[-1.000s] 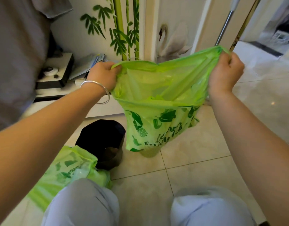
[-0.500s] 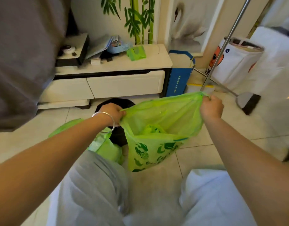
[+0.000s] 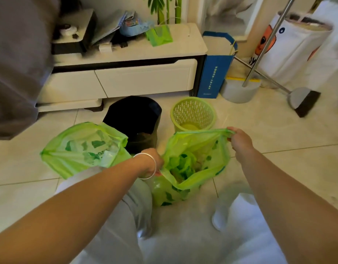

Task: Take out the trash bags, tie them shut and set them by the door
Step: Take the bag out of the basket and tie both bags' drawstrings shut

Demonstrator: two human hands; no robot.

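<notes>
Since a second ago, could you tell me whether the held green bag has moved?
Yes. The held green bag has come down onto the floor.

The glossy cream tiled floor [image 3: 278, 141] carries two open green printed plastic trash bags, one at left [image 3: 82, 147], one between the knees [image 3: 191, 168]; behind them stand a black-lined bin [image 3: 133, 119] and an empty green perforated plastic basket [image 3: 193, 113]; a blue paper bag [image 3: 213, 73] stands beside the low white cabinet [image 3: 126, 80].
</notes>
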